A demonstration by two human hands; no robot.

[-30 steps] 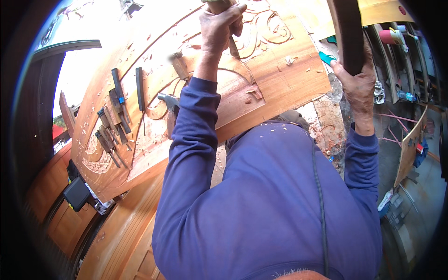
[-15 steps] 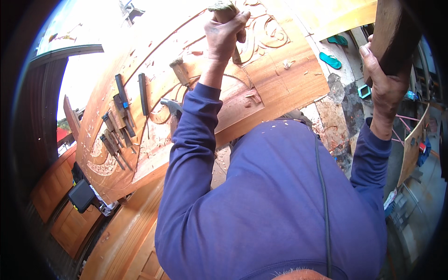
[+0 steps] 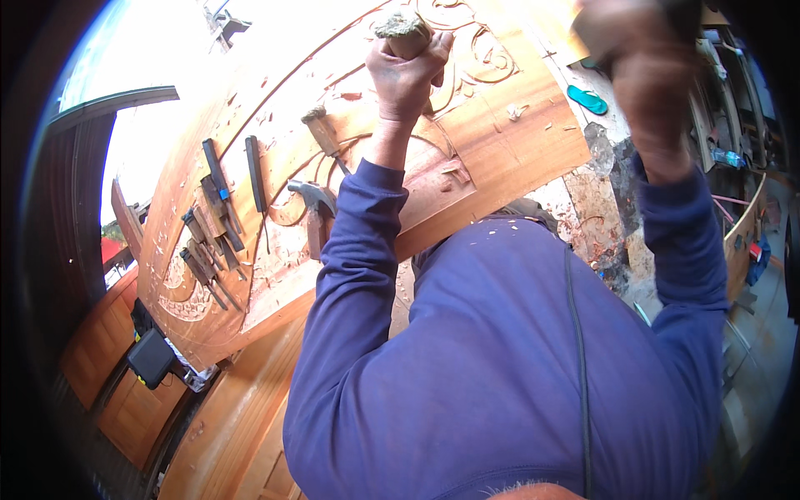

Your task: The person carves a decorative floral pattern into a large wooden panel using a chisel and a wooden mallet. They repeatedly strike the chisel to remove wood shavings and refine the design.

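My left hand (image 3: 403, 87) is wrapped round the wooden handle of a carving chisel (image 3: 402, 35). The handle's top is frayed and pale; its lower end points down at the carved wooden panel (image 3: 521, 137), where its tip is hidden behind my hand. Up at the right, my right hand (image 3: 654, 96) is closed on a thick dark wooden mallet (image 3: 682, 18), both smeared by motion. A second chisel with a frayed handle (image 3: 320, 129) lies on the panel left of my left wrist. Beside my left sleeve rests a claw hammer (image 3: 317, 204), partly covered.
Several chisels (image 3: 200, 229) lie grouped on the panel's left part, near two dark-handled tools (image 3: 255, 171). Wood shavings (image 3: 454, 173) are scattered over the carving. A green flip-flop (image 3: 587, 100) is on the floor at right. A black case (image 3: 150, 358) stands below the panel's left end.
My right hand has swung up and to the left with the mallet, toward the chisel. My left hand keeps its hold on the chisel, shifted slightly in the picture.
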